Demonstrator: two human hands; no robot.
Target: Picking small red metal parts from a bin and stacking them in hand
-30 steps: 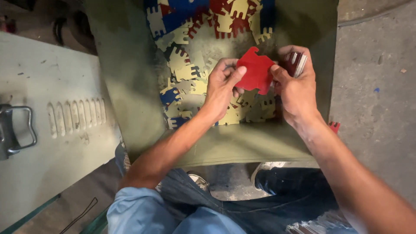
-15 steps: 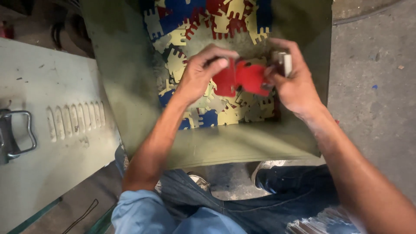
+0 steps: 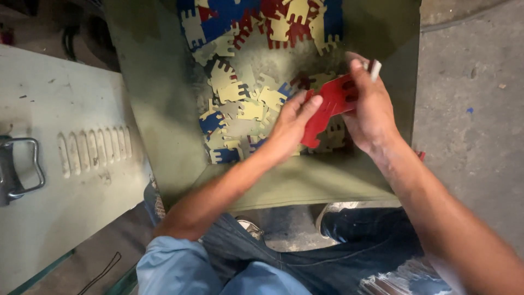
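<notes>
A flat red notched piece [image 3: 326,105] is held between both hands over an olive-green bin [image 3: 158,109]. My left hand [image 3: 290,121] pinches its lower left edge. My right hand [image 3: 370,109] grips its right side and also carries a small whitish object [image 3: 375,69] between thumb and finger. Below, the bin holds a heap of several flat notched pieces [image 3: 245,93] in yellow, blue, red and grey.
A pale green metal cabinet panel [image 3: 65,180] with a handle [image 3: 19,166] and vent slots lies on the left. Concrete floor [image 3: 475,125] runs along the right. My jeans-clad legs [image 3: 305,262] and shoes sit just below the bin's near wall.
The red piece has turned and now sits tilted, further right and lower. My left hand slid from above it to its lower left edge. The view shifted slightly.
</notes>
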